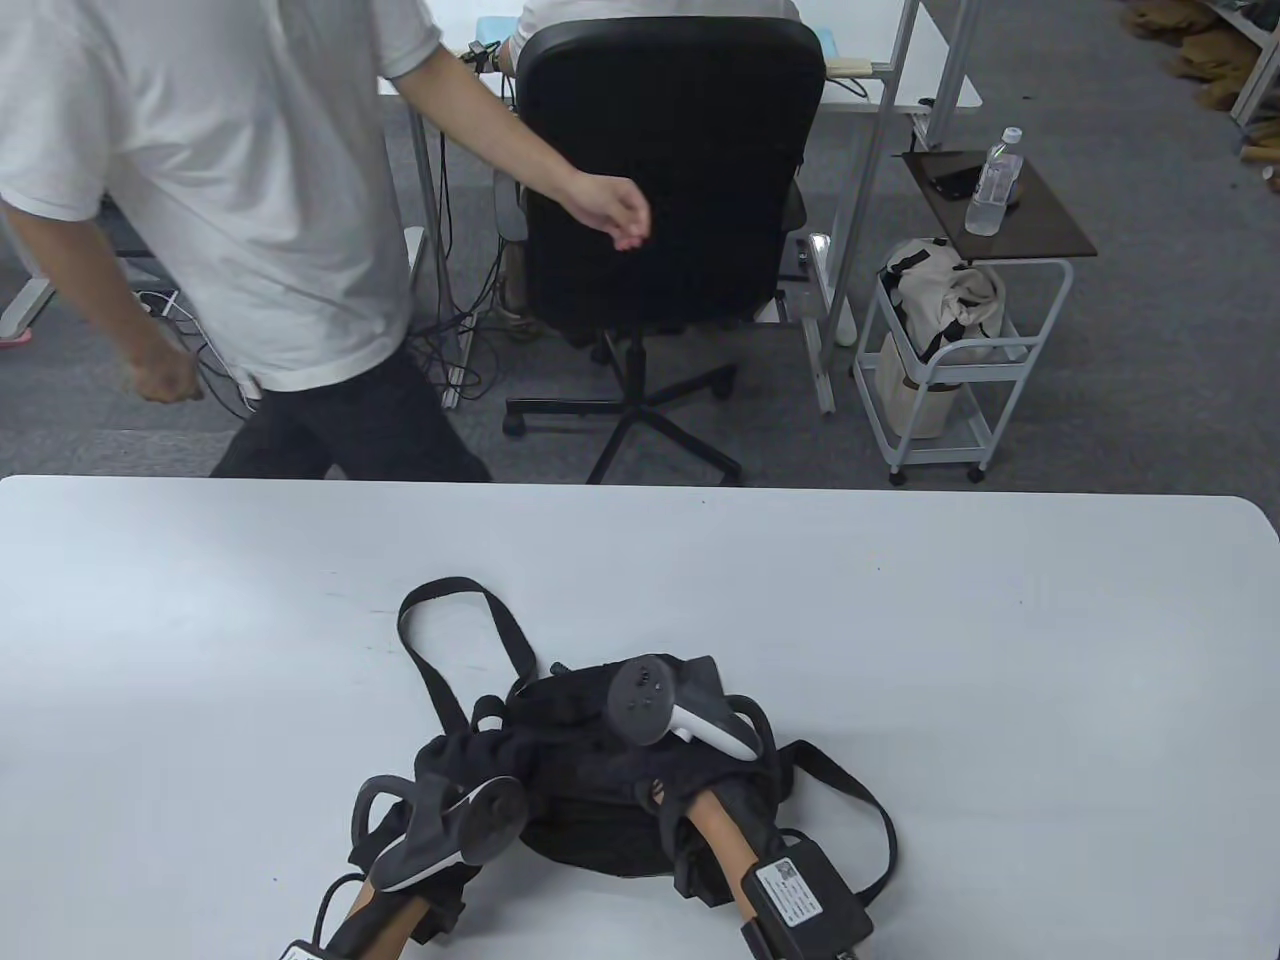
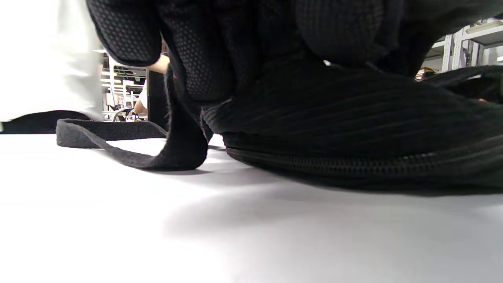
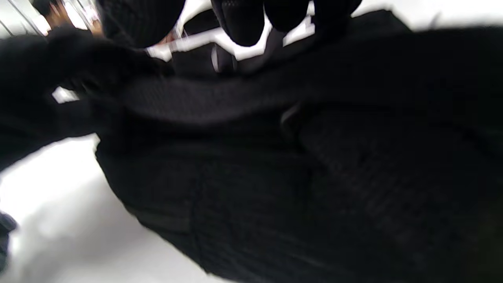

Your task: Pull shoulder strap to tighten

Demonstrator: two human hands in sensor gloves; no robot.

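A black backpack (image 1: 590,800) lies on the white table (image 1: 1000,650) near its front edge, and it fills the right wrist view (image 3: 298,188). One shoulder strap (image 1: 450,620) loops out to the far left and another strap (image 1: 865,800) curves off to the right. My left hand (image 1: 450,765) is on the bag's left side. In the left wrist view the shoulder strap (image 2: 180,145) rises from the table between its thumb and fingers (image 2: 204,51). My right hand (image 1: 690,690) hovers over the bag's top. Its fingertips (image 3: 243,19) show blurred and free above the fabric.
A person in a white shirt (image 1: 230,200) stands just beyond the table's far edge on the left. Behind are a black office chair (image 1: 660,200), a white cart (image 1: 960,400) with a bag in it, and a water bottle (image 1: 995,185).
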